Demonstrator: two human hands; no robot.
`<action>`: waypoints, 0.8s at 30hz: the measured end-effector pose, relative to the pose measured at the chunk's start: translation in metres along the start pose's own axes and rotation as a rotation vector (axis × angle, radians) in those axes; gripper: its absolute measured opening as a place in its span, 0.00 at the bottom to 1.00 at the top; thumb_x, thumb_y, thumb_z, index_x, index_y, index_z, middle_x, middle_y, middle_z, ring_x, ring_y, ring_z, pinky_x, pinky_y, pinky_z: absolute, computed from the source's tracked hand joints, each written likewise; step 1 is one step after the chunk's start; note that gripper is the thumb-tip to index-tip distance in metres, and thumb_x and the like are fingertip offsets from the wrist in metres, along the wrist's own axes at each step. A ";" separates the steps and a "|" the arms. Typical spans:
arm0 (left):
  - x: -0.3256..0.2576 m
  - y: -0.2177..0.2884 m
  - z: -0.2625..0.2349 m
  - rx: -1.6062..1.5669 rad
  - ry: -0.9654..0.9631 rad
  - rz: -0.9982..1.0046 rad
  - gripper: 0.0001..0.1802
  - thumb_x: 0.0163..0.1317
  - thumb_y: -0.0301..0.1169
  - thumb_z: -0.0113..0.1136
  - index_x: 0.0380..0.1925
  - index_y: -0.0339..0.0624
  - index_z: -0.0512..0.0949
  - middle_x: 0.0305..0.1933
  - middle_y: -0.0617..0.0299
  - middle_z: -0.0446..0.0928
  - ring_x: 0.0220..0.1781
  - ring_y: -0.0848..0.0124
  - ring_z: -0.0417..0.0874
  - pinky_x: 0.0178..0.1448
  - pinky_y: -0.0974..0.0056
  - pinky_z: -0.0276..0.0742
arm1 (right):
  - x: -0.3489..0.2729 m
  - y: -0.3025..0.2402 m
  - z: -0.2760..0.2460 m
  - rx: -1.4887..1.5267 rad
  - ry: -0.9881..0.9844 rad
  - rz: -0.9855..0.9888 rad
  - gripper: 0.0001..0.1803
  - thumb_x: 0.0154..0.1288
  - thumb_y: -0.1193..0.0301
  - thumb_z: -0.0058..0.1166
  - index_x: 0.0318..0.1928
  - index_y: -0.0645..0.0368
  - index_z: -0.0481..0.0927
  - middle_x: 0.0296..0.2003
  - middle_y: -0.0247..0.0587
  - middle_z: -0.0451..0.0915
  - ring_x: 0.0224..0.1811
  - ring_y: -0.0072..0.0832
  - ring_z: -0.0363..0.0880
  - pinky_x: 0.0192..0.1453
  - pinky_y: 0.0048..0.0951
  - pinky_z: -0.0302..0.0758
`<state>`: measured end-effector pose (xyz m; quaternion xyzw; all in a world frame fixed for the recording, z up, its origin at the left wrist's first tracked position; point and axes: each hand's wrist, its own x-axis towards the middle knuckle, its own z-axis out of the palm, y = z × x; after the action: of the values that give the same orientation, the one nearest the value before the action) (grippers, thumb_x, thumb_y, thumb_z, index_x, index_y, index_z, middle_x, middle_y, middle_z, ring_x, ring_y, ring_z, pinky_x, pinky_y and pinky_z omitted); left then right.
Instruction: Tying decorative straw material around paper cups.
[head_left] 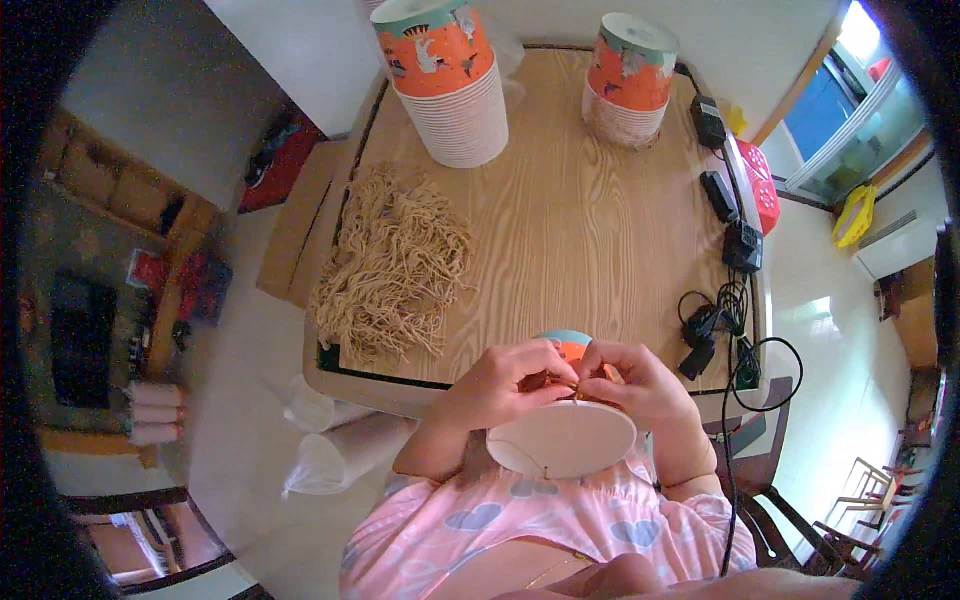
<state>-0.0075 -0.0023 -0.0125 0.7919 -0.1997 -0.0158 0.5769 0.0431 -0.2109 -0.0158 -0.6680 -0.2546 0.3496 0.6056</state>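
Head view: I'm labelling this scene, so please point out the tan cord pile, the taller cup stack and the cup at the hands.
Tan cord pile [395, 265]: head view, middle of the strands.
Taller cup stack [455, 112]: head view, white stacked rims.
Cup [553, 437]: head view, white round face.

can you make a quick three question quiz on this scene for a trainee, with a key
1. True or false: the pile of tan cords lies on the left part of the table.

2. Fill in: the taller stack of paper tubs stands to the ____ of the shorter stack.

3. Multiple choice: where are the left hand and right hand?
A) on the shorter stack
B) at the edge of a white-ended paper tub
C) among the black cables

Key: 1 true; 2 left; 3 B
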 end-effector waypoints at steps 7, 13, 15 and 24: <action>-0.002 -0.005 0.005 0.000 0.072 0.043 0.06 0.48 0.22 0.65 0.28 0.38 0.78 0.29 0.60 0.76 0.32 0.68 0.79 0.34 0.67 0.74 | -0.002 0.004 0.001 0.031 0.036 0.016 0.08 0.61 0.69 0.55 0.34 0.62 0.78 0.28 0.30 0.77 0.33 0.18 0.70 0.38 0.21 0.67; -0.001 -0.002 0.006 -0.018 0.090 -0.011 0.06 0.48 0.22 0.65 0.28 0.38 0.78 0.29 0.59 0.77 0.32 0.66 0.79 0.36 0.66 0.74 | 0.002 -0.004 0.003 -0.043 0.023 -0.022 0.08 0.60 0.69 0.57 0.34 0.62 0.78 0.26 0.30 0.76 0.31 0.17 0.70 0.35 0.21 0.67; -0.001 -0.003 0.008 0.009 0.119 0.004 0.06 0.48 0.22 0.65 0.28 0.38 0.78 0.29 0.59 0.77 0.32 0.66 0.79 0.36 0.66 0.75 | 0.002 -0.002 0.002 -0.063 0.031 -0.021 0.08 0.60 0.69 0.57 0.33 0.62 0.77 0.26 0.30 0.76 0.31 0.17 0.70 0.35 0.20 0.67; -0.002 -0.003 0.005 0.061 0.132 0.013 0.05 0.47 0.22 0.64 0.25 0.38 0.77 0.26 0.59 0.75 0.29 0.65 0.78 0.33 0.65 0.73 | 0.000 0.001 0.003 0.178 0.107 0.019 0.04 0.60 0.77 0.54 0.31 0.64 0.73 0.29 0.30 0.73 0.33 0.15 0.68 0.37 0.18 0.66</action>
<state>-0.0096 -0.0060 -0.0170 0.8071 -0.1668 0.0462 0.5645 0.0404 -0.2089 -0.0167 -0.6317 -0.1835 0.3405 0.6718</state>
